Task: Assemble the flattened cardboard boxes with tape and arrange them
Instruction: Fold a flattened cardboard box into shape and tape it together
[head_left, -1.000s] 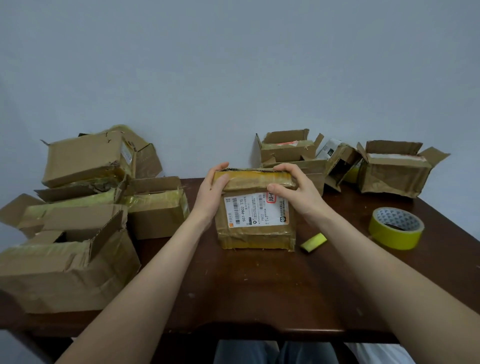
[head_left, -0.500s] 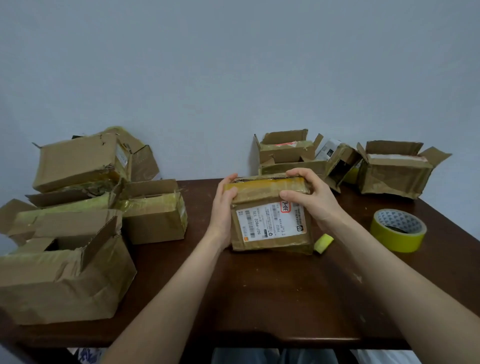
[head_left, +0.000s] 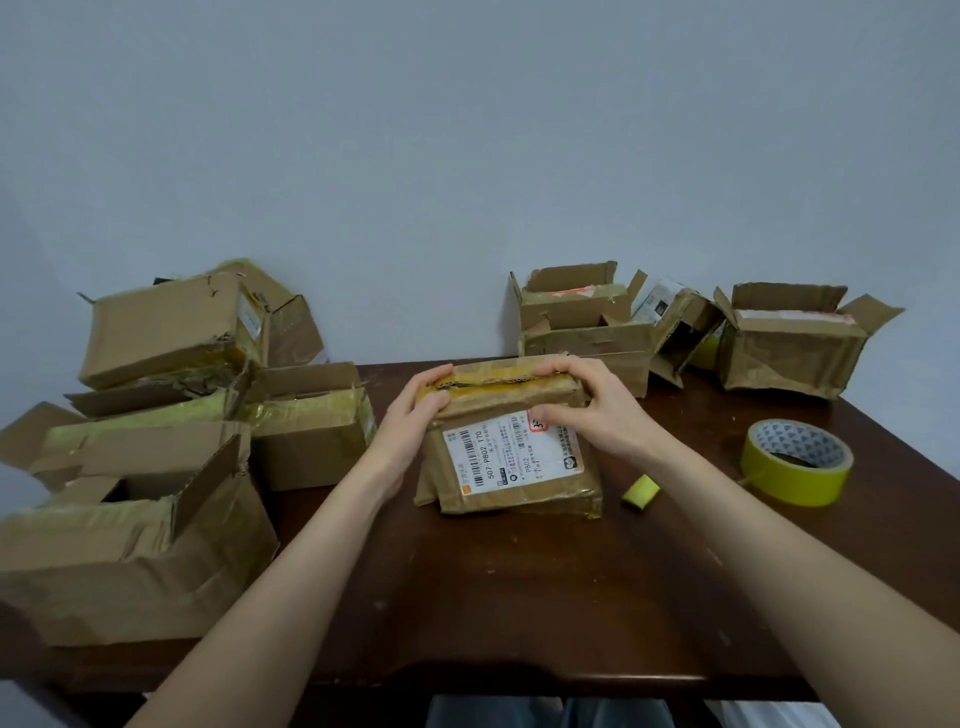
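A small cardboard box (head_left: 511, 467) with a white shipping label stands on the dark wooden table (head_left: 519, 597) in the middle. Its top flaps carry yellowish tape and a dark seam runs between them. My left hand (head_left: 415, 415) grips the box's top left corner, thumb over the front edge. My right hand (head_left: 592, 410) grips the top right part, fingers curled over the flaps and thumb on the label. A roll of yellow tape (head_left: 795, 460) lies flat to the right. A small curled piece of yellow tape (head_left: 640, 491) lies beside the box.
Several open cardboard boxes (head_left: 140, 525) are piled at the left of the table. More open boxes (head_left: 587, 322) stand along the back right, one (head_left: 789, 338) at the far right corner. A plain wall is behind. The table's front edge is near me.
The box has shifted slightly and its top now tips toward me, showing the seam. Both hands have closed in over the top flaps.
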